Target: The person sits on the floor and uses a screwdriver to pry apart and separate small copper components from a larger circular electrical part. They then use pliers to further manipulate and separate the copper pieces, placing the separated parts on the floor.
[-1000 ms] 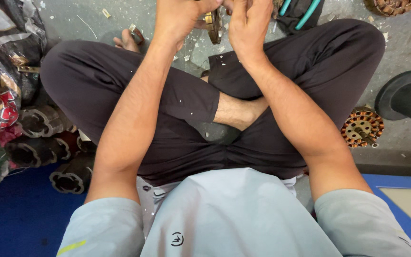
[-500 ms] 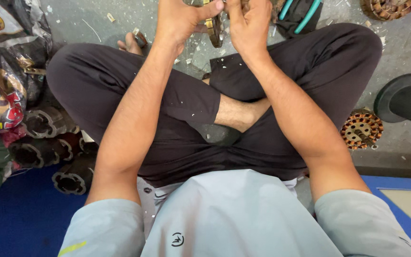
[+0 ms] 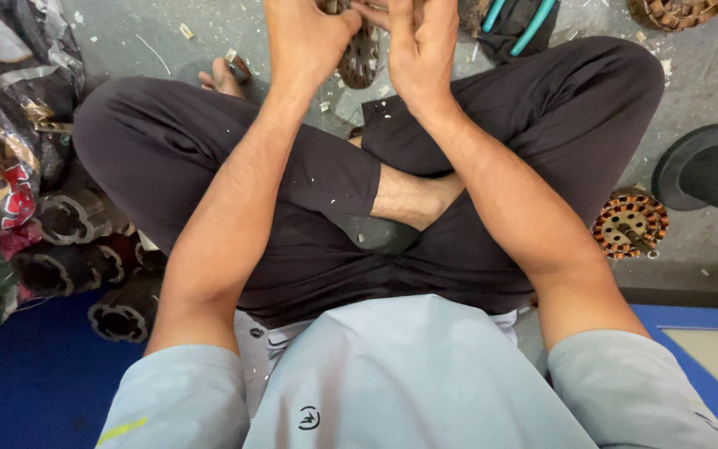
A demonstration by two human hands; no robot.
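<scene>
A: Starting at the top centre of the frame: the left hand [image 3: 305, 37] and the right hand [image 3: 421, 41] are raised close together, fingers curled in over a round dark motor core [image 3: 361, 54]. Only its lower edge is seen between the palms.

B: Grip state?

A: Both hands are closed on the core, left from the left side, right from the right. The fingertips are cut off by the top edge, so what is being done to it cannot be told. Possibly wire or a part is being worked loose, but that is a guess.

B: Progress?

A: Judged as mid-work. White chips and scraps are scattered over the grey floor [image 3: 168, 37] and the dark trousers [image 3: 234, 166], so some stripping looks done. The core in hand is not yet set down. At the right edge a copper-wound stator [image 3: 630, 223] is lying on the floor, windings still in place, and a second wound piece [image 3: 675, 10] is seen at the upper right. So more appears left.

B: Other items?

A: Dark ribbed cylinders [image 3: 68, 245] are stacked at the left, beside printed sacks [image 3: 2, 125]. Teal-handled pliers [image 3: 513, 21] are lying above the right knee, untouched. A black round object [image 3: 704, 175] is at the far right.
</scene>
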